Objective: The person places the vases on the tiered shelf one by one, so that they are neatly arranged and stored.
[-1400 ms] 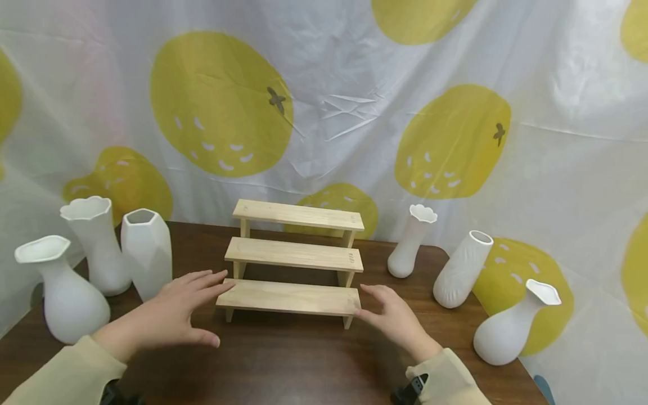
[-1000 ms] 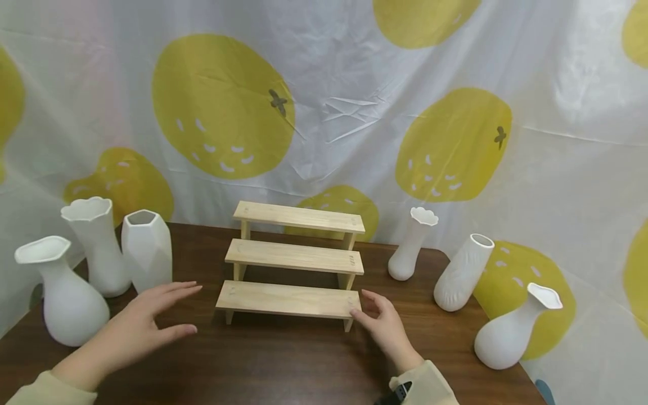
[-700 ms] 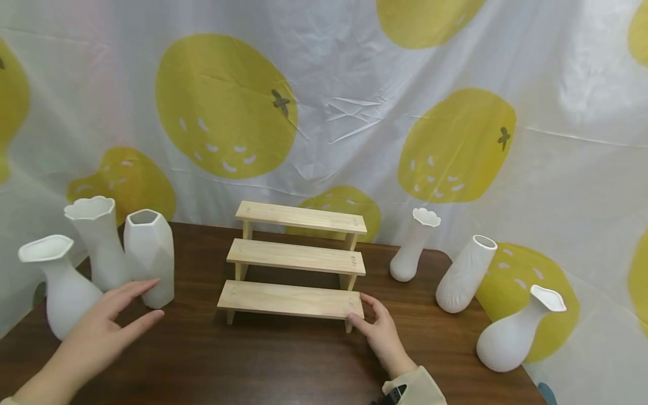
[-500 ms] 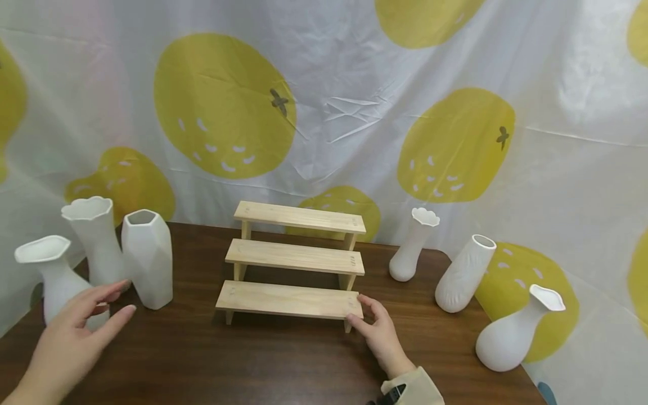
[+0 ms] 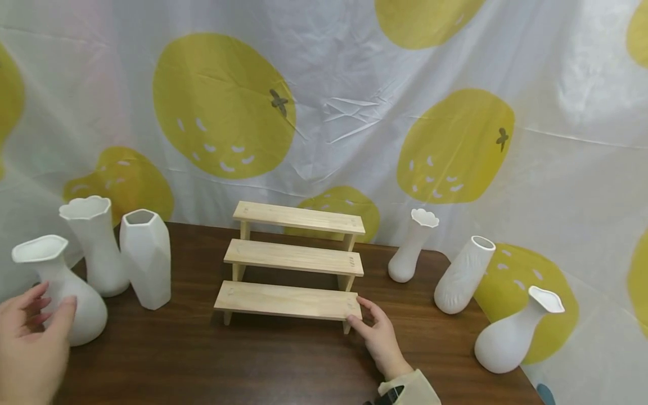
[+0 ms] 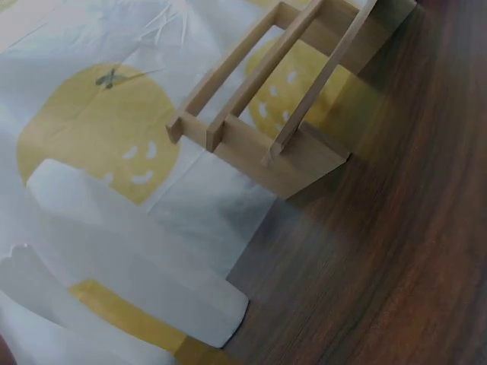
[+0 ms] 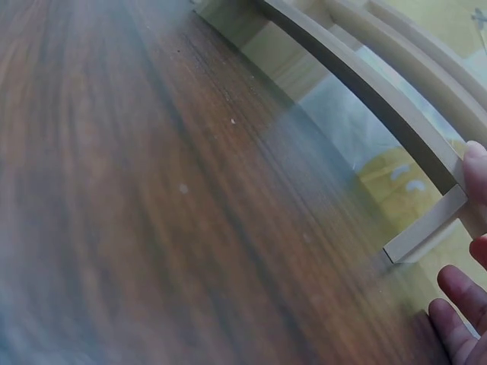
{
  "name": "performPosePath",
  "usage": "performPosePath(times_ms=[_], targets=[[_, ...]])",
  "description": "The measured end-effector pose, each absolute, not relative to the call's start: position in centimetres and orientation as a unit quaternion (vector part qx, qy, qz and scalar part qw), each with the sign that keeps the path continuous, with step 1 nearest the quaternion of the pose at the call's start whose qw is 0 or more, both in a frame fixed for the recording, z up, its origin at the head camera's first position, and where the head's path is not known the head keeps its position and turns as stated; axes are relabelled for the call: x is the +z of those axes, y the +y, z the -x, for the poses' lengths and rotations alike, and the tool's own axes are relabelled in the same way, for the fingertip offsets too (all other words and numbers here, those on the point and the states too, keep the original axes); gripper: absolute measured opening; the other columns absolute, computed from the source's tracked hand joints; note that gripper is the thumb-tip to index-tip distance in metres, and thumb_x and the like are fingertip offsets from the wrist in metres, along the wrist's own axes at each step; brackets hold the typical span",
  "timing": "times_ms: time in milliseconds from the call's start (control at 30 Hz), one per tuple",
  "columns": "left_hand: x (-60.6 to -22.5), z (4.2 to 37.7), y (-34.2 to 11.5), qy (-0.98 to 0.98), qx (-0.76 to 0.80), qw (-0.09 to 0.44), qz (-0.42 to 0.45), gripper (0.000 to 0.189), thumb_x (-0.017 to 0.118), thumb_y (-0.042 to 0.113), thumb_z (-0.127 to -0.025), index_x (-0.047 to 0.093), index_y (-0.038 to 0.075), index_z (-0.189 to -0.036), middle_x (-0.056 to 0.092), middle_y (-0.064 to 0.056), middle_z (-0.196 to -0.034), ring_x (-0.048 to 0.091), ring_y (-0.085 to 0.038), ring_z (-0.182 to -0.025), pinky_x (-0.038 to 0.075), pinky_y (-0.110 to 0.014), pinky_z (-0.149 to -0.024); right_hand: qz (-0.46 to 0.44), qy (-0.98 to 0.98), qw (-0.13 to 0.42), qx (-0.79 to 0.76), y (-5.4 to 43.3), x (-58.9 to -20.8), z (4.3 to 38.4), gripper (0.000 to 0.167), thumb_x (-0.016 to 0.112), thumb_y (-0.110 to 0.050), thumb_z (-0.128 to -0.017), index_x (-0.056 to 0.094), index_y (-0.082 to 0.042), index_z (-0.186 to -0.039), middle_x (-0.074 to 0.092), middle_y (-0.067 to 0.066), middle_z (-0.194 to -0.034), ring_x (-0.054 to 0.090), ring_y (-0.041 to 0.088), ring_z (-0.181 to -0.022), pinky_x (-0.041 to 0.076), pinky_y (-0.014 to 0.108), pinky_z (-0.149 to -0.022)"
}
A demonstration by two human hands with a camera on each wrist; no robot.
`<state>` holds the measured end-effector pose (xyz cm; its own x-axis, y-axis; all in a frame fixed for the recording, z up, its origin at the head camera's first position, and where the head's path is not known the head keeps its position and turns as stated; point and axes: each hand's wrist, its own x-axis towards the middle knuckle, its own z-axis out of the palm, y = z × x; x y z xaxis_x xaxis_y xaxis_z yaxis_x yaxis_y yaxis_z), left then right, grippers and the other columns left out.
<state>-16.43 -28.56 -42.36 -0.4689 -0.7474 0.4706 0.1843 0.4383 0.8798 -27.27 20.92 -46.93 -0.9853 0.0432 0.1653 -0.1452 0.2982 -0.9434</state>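
Note:
At the far left of the head view, my left hand (image 5: 35, 343) is in front of a white vase with a flared lip (image 5: 86, 318). Its thumb and bent fingers overlap the vase's body, and I cannot make out contact. The left wrist view barely shows this hand. My right hand (image 5: 381, 337) pinches the right end of a three-step wooden stand (image 5: 288, 301) at its lowest shelf, thumb on the front edge and index finger behind. The right wrist view has the thumb (image 7: 475, 163) against the shelf end, with the other fingers below it.
Behind the left vase stand a scalloped-rim vase (image 5: 103, 253) and a faceted vase (image 5: 147, 261). At right are a small scalloped vase (image 5: 411, 247), a textured cylindrical vase (image 5: 463, 275) and a flared-lip vase (image 5: 511, 337). A fruit-print cloth (image 5: 344, 101) hangs behind the brown table (image 5: 243, 360).
My left hand has moved from the stand's left side leftward to the front left vase. My right hand has closed on the lowest shelf's right end and stays there.

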Motion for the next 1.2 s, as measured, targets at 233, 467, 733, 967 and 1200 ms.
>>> performPosePath(times_ms=[233, 467, 733, 967, 1200], targets=[[-41.5, 17.2, -28.9, -0.673, -0.553, 0.385, -0.305, 0.070, 0.064, 0.022, -0.089, 0.029, 0.019, -0.149, 0.032, -0.005, -0.145, 0.031, -0.011, -0.131, 0.020, -0.029, -0.111, -0.035, -0.802, 0.070, 0.593, 20.1, -44.5, 25.7, 0.054, 0.073, -0.014, -0.087, 0.052, 0.003, -0.133, 0.057, 0.020, -0.124, 0.053, 0.029, -0.111, 0.039, 0.039, -0.092], [-42.4, 18.1, -30.3, -0.699, -0.569, 0.307, -0.307, 0.081, 0.068, 0.019, -0.087, 0.021, 0.015, -0.153, 0.022, -0.009, -0.156, 0.020, -0.017, -0.141, 0.019, -0.038, -0.114, -0.043, -0.800, 0.071, 0.594, 19.9, -43.8, 25.2, 0.054, 0.072, -0.012, -0.087, 0.051, 0.003, -0.134, 0.057, 0.021, -0.124, 0.053, 0.031, -0.112, 0.040, 0.038, -0.093], [-43.9, 18.7, -31.1, -0.712, -0.555, 0.283, -0.326, 0.075, 0.066, 0.017, -0.088, 0.026, 0.012, -0.152, 0.031, -0.016, -0.150, 0.032, -0.028, -0.136, 0.029, -0.044, -0.109, -0.048, -0.797, 0.068, 0.598, 20.2, -45.0, 26.0, 0.054, 0.072, -0.011, -0.087, 0.051, 0.004, -0.134, 0.058, 0.022, -0.121, 0.053, 0.032, -0.111, 0.041, 0.039, -0.091], [-43.6, 18.6, -31.0, -0.726, -0.543, 0.270, -0.325, 0.078, 0.065, 0.016, -0.088, 0.021, 0.009, -0.153, 0.027, -0.021, -0.152, 0.029, -0.035, -0.137, 0.027, -0.047, -0.110, -0.041, -0.797, 0.079, 0.597, 21.0, -47.1, 27.3, 0.057, 0.076, -0.021, -0.085, 0.053, -0.003, -0.134, 0.059, 0.016, -0.123, 0.054, 0.025, -0.111, 0.040, 0.040, -0.094], [-43.9, 18.9, -31.3, -0.730, -0.540, 0.260, -0.328, 0.080, 0.064, 0.019, -0.089, 0.018, 0.006, -0.153, 0.024, -0.024, -0.153, 0.026, -0.039, -0.138, 0.026, -0.049, -0.110, -0.040, -0.800, 0.088, 0.593, 21.2, -47.5, 27.4, 0.058, 0.077, -0.025, -0.083, 0.055, -0.004, -0.133, 0.060, 0.015, -0.119, 0.054, 0.025, -0.107, 0.042, 0.033, -0.086]])
